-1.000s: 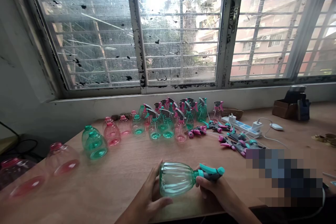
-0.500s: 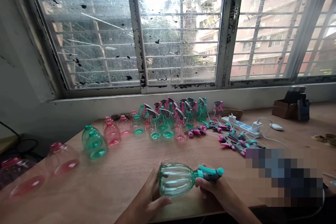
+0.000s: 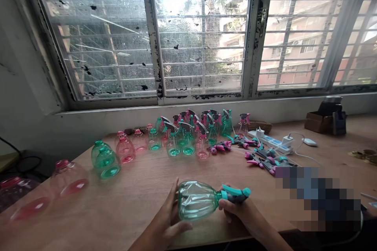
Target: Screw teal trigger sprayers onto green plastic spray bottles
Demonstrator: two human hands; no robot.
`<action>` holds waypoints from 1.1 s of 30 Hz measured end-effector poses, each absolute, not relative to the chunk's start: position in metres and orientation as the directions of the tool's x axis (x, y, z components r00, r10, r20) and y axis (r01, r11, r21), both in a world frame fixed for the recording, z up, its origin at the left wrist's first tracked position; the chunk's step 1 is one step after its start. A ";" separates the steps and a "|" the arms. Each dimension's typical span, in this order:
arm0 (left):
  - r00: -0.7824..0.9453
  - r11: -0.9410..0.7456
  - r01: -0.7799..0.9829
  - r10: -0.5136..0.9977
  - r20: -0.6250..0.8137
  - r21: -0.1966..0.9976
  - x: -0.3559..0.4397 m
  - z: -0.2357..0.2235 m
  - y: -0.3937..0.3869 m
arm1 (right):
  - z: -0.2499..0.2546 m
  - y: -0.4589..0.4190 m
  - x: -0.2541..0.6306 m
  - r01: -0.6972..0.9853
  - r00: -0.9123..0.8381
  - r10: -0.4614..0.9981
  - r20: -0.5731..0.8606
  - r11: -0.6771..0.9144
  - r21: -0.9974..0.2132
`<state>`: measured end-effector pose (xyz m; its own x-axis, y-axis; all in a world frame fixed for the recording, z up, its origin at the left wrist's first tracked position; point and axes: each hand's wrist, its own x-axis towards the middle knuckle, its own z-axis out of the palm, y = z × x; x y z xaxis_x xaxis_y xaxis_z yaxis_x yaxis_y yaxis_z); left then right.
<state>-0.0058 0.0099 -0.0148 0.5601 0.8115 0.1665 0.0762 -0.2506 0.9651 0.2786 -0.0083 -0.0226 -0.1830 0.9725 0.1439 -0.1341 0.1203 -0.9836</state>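
A clear green spray bottle [image 3: 196, 200] lies on its side in the air over the table's near edge, its base to the left and its spray head [image 3: 237, 193] to the right. My left hand [image 3: 173, 216] is closed around the base end, thumb below and fingers behind. At the neck, my right hand [image 3: 239, 212] grips the turquoise collar and the dark grey spray head; some of its fingers are hidden behind. The turquoise trigger points upward.
Pink and green bottles without heads [image 3: 107, 160] stand along the left. Bottles with spray heads [image 3: 188, 139] crowd together by the window. Loose spray heads [image 3: 265, 160] lie right of them, near a white power strip [image 3: 273, 141]. A pixelated patch covers the right front.
The bottle's body looks slightly turned about its long axis, as its ribs and reflections differ. Both hands stay in nearly the same place on it.
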 end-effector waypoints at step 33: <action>0.593 -0.161 0.080 0.801 0.083 0.984 -0.002 -0.005 0.003 | -0.025 -0.009 0.279 -0.156 -0.151 0.978 0.142 0.119 -0.981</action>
